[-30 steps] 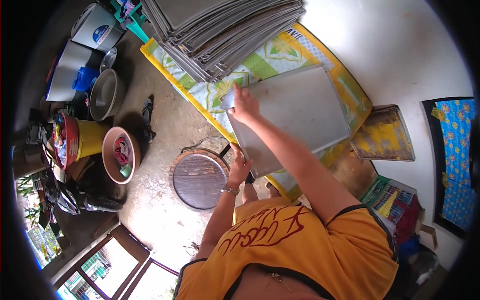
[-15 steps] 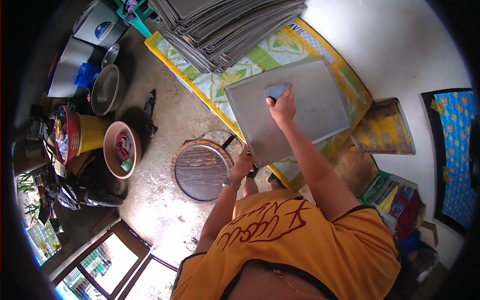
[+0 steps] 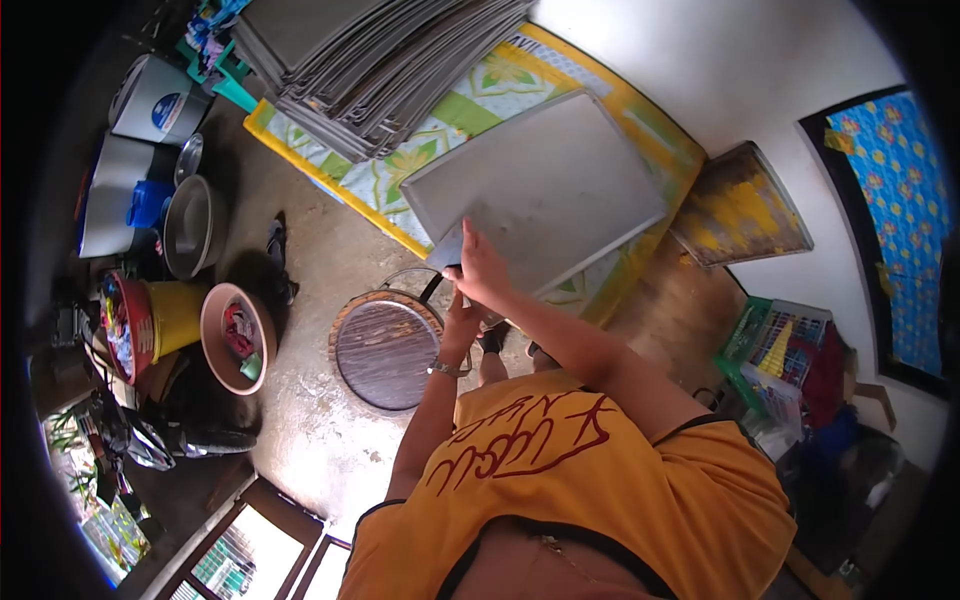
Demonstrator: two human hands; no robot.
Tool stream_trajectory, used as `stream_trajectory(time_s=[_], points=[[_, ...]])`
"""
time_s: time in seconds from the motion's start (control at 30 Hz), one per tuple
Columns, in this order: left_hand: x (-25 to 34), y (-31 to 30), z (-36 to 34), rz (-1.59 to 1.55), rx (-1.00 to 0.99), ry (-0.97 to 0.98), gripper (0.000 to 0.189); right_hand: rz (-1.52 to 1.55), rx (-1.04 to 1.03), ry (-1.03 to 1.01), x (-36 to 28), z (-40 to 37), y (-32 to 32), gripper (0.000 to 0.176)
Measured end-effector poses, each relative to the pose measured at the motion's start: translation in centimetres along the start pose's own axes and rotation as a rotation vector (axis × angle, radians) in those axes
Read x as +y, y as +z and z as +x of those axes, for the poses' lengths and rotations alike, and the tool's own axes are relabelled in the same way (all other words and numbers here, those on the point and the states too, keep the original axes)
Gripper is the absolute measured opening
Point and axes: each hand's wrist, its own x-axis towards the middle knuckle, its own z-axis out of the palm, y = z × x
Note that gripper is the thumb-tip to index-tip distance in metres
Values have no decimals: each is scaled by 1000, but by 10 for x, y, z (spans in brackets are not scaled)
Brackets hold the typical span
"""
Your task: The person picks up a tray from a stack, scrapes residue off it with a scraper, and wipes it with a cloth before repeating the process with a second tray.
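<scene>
A large grey metal baking tray [image 3: 560,175] lies on the table, its near left corner towards me. My right hand [image 3: 481,268] is closed around a flat grey-blue scraper [image 3: 447,247] at the tray's left edge. Just below it, my left hand [image 3: 460,324], with a watch on the wrist, is closed at the tray's near corner. The right hand and forearm partly cover that corner. Behind the tray stands a tall stack of similar metal trays [image 3: 375,75].
A green and yellow patterned cloth [image 3: 410,160] covers the table. A round wooden-topped stool [image 3: 388,352] stands left of my legs. Basins, including a pink one [image 3: 212,330], line the left side. A yellow-stained board [image 3: 745,210] leans by the right wall.
My right hand has swept the scraper from the tray's middle down and left to its near left edge, close to my left hand. The camera view has shifted.
</scene>
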Motion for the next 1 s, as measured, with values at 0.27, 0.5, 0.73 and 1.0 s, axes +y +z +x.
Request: stream_trajectory(time_s=[0.27,0.5,0.73,1.0], points=[[-1,-2,-6,242,52,98,93,34,759,220,200,21,-190,103],[11,4,-5,213,33,51,92,-95,685,354,297,33,-227,112],[21,7,-14,173,54,15,90,-359,541,258,233,-12,-170,106],[15,6,-11,190,70,15,90,-220,606,273,244,6,-178,104]])
